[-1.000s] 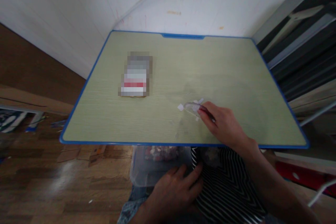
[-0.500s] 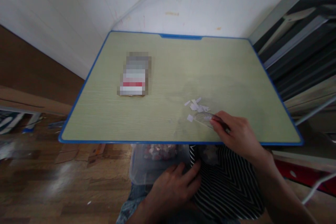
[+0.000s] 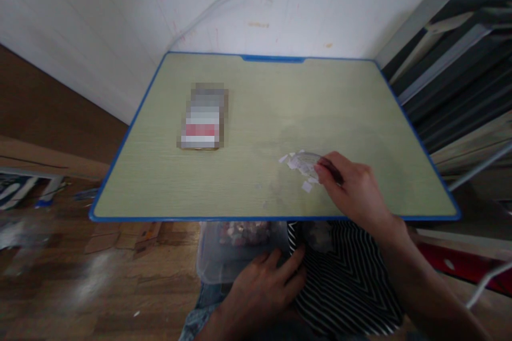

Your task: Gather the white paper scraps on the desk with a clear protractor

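My right hand (image 3: 356, 186) pinches the dark end of thin metal tweezers (image 3: 312, 157) over the lower right part of the tabletop. Their slim tips reach into a small heap of white paper scraps (image 3: 296, 162), and one scrap lies just apart toward the near edge. Motion blur hides whether a scrap is caught between the tips. Below the table, my left hand (image 3: 268, 282) lies over my lap with its fingers spread. Its fingertips touch the edge of a black-and-white striped cloth (image 3: 344, 277), beside a clear plastic box (image 3: 212, 261) with a pinkish, shiny filling.
A pale green table (image 3: 248, 186) with a blue rim stands against the white wall (image 3: 312, 5). A blurred-out flat item (image 3: 202, 117) lies on its left side. Grey folded frames (image 3: 452, 64) lean close on the right, and brown cardboard (image 3: 60, 112) stands at left.
My right hand has moved slightly up and left, taking the tweezers over the heap. The scraps have shifted, with one now lying nearer the front. My left hand stays put.
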The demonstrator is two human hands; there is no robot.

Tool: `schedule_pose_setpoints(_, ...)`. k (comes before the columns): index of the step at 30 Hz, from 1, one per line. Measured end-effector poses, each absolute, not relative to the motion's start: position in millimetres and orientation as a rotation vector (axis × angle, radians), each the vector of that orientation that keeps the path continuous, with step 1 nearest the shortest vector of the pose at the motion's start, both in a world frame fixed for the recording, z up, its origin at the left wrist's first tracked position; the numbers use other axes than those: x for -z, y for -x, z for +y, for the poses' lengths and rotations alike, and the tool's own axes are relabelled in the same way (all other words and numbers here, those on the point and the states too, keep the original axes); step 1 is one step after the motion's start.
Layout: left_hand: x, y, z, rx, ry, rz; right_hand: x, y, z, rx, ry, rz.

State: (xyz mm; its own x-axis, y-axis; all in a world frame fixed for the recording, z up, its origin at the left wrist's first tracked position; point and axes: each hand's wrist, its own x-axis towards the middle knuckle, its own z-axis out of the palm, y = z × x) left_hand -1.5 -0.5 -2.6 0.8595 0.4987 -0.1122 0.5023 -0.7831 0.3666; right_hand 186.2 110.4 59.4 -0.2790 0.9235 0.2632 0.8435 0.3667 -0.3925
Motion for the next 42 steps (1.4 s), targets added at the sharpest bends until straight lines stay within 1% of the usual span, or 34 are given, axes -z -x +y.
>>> schedule_pose_setpoints(3, 3.2, 1.2, -0.5, 0.036, -2.649, 0.733, -51.1, -179.0, 123.2, -0.209, 1.548, -2.217)
schedule_pose_setpoints(6, 2.4, 0.5, 0.3, 0.075, -2.627, 0.727, -50.1, -177.3, 126.6, -0.252, 1.520, -2.285)
schedule_pose_setpoints(10, 0.2, 0.6, 1.3, 0.081, -2.599, 0.710, -62.6, -186.6, 118.6, -0.383, 1.417, -2.416)
schedule_pose_setpoints(14, -0.1, 0.8, 0.8, 0.085, -2.589, 0.715, -76.7, -202.0, 109.9, -0.462, 1.414, -2.510)
schedule_pose_setpoints(18, 0.8, 0.1, 0.4, 0.068, -2.594, 0.721, -74.8, -205.1, 109.3, -0.445, 1.527, -2.353)
schedule_pose_setpoints(21, 1.7, 0.1, 0.6, 0.050, -2.604, 0.721, -66.8, -199.2, 112.3, -0.367, 1.562, -2.225)
schedule_pose_setpoints(31, 2.0, 1.2, 0.1, 0.059, -2.618, 0.716, -62.7, -198.2, 110.0, -0.450, 1.542, -2.261)
schedule_pose_setpoints(38, 2.7, 1.3, 0.0, 0.030, -2.625, 0.720, -60.0, -196.0, 105.9, -0.412, 1.521, -2.299)
schedule_pose_setpoints(42, 2.9, 1.3, 0.2, 0.017, -2.628, 0.717, -58.6, -194.2, 105.6, -0.371, 1.513, -2.218)
